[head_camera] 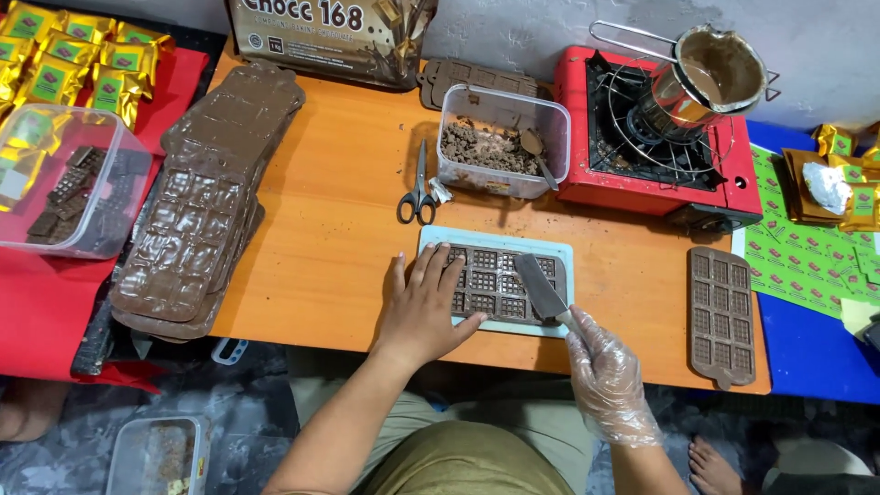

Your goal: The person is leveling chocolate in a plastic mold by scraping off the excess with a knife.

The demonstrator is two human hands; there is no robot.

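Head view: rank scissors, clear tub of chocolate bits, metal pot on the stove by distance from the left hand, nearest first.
From the left hand, which lies flat on the filled mould:
1. Scissors: just up the orange table, slightly left of the hand.
2. Clear tub of chocolate bits: further up and to the right.
3. Metal pot: far upper right, on the red stove.

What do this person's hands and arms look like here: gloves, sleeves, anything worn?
The left hand is bare, with no glove, ring or watch showing. The right hand wears a thin, clear, crinkled plastic glove ending at the wrist. Both forearms are bare; no sleeves show.
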